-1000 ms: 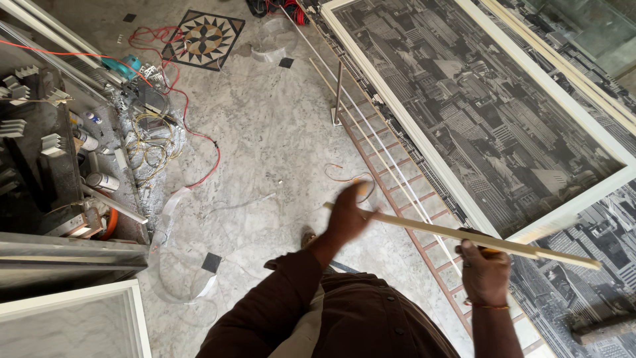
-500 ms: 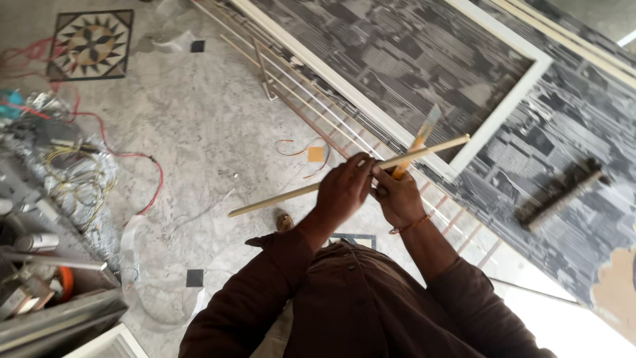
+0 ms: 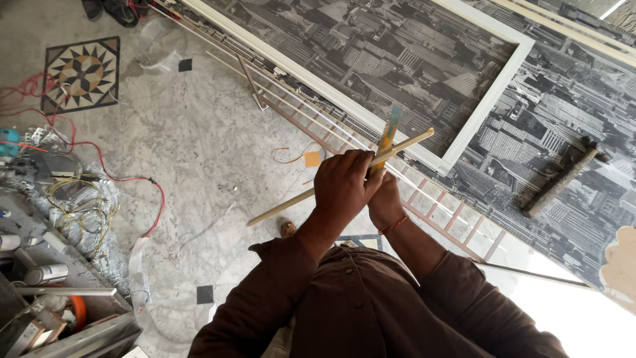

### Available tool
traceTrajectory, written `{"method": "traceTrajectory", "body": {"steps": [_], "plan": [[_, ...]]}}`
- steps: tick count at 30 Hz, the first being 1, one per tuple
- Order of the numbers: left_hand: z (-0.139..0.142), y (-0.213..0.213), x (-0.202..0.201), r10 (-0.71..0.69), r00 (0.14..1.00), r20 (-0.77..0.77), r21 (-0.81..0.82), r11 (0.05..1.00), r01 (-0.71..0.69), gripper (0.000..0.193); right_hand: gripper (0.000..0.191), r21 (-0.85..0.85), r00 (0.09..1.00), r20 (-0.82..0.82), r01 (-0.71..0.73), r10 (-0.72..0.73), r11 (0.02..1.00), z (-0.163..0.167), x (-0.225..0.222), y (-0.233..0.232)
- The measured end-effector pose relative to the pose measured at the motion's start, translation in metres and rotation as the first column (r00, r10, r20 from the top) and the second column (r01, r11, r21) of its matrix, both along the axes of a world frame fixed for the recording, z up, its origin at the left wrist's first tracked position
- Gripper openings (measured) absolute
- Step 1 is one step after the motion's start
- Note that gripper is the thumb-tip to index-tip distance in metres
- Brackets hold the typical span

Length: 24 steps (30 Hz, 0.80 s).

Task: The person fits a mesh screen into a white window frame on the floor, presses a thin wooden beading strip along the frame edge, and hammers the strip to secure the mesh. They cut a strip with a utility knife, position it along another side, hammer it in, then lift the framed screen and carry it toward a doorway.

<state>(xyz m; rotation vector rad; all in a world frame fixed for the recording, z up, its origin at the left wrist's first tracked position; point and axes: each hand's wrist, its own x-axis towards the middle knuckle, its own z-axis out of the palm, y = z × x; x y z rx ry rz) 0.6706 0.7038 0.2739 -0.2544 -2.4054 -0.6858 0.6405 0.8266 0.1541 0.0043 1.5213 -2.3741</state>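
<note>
Head view: left hand (image 3: 342, 182) noted with fingers wrapped around thin wooden strip (image 3: 285, 205), held slantwise above marble floor (image 3: 192, 146); right hand (image 3: 386, 202) just beside, mostly hidden, fingers seemingly closed on yellow-handled blade (image 3: 387, 136) set against strip, near white-framed panel (image 3: 464, 142).

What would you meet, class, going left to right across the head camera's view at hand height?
Tangle of wires → thin wooden strip → left hand → right hand → dark bar on the patterned panel.
</note>
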Motion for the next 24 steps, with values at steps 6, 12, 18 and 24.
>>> {"method": "traceTrajectory", "body": {"steps": [6, 12, 18, 24], "plan": [[-0.019, -0.004, -0.02, 0.069, 0.997, -0.039, -0.057, 0.996, -0.071, 0.025, 0.015, 0.368, 0.996, -0.027, 0.092, -0.088, 0.925, -0.015, -0.012, -0.015], [-0.029, -0.004, -0.022, 0.087, 0.995, -0.049, -0.059, 0.994, -0.09, 0.026, 0.019, 0.461, 0.993, -0.029, 0.115, -0.115, 0.88, -0.001, -0.015, -0.02], [-0.035, -0.006, -0.027, 0.083, 0.995, 0.049, -0.014, 0.997, -0.082, 0.019, 0.024, 0.439, 0.995, 0.02, 0.078, -0.097, 0.895, 0.009, -0.014, -0.021], [-0.037, -0.006, -0.03, 0.051, 0.998, 0.03, 0.078, 0.996, -0.053, 0.016, 0.021, 0.446, 0.995, -0.024, 0.093, -0.092, 0.89, 0.005, -0.017, -0.023]]}}
